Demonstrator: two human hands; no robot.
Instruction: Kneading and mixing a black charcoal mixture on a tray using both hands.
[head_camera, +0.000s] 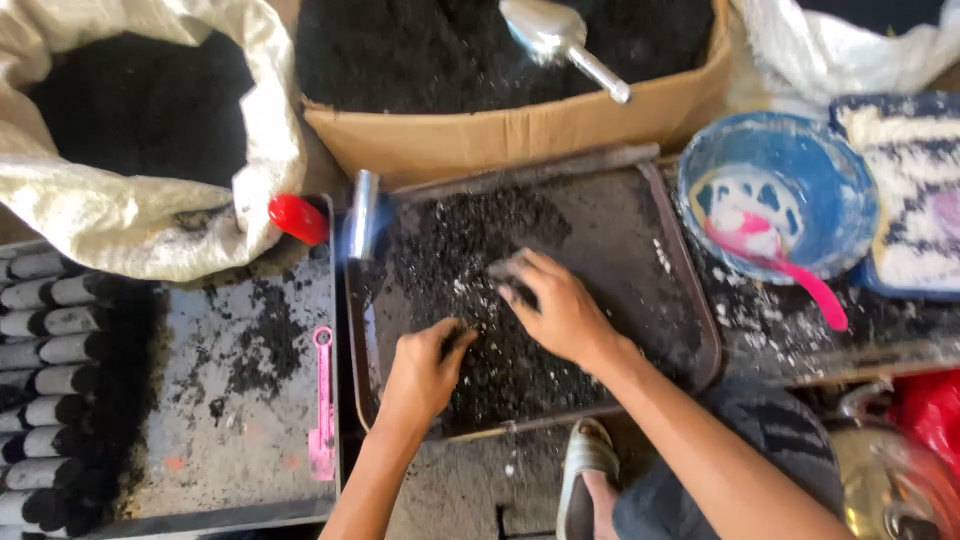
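Observation:
A dark metal tray (690, 300) lies in front of me with a heap of black granular material (450, 260) flecked with white bits. My left hand (425, 370) rests at the heap's near edge, fingers curled into the black grains. My right hand (555, 305) lies on the middle of the heap, fingers bent and pressing into the material, with some of it under the fingertips. Both hands are smeared black.
A cardboard box (520, 130) of black powder with a metal scoop (560, 40) stands behind the tray. A white sack (130, 210) of black powder is at left. Grey tubes (45, 350) are stacked at far left. A blue bowl (850, 190) with a pink spoon (790, 275) sits right.

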